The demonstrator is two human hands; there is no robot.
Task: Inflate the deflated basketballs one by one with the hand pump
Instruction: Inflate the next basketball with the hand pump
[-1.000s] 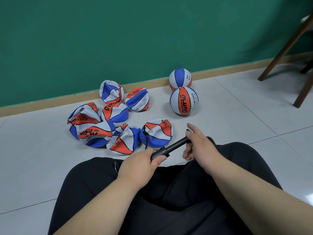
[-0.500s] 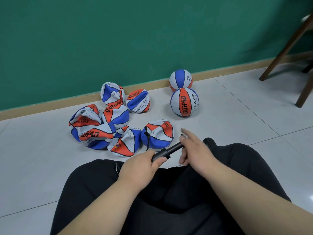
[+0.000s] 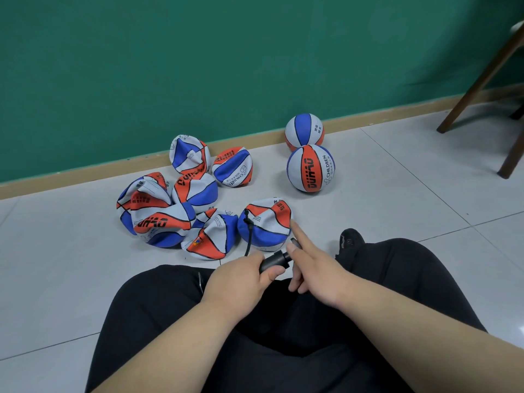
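Head view: left hand (image 3: 241, 279) grips hand pump (image 3: 273, 260); right hand (image 3: 314, 268) covers its end, grip unclear.

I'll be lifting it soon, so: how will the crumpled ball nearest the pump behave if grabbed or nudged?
The crumpled ball will probably fold floppily when gripped, since its panels are caved in. It likely won't roll, slumped as it is on the floor. The black hose that seems plugged into it may drag along.

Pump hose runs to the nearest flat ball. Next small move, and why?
Probably pull the handle out with the right hand: the left hand grips the hand pump, the plunger looks pushed in, and the nearest ball lies crumpled.
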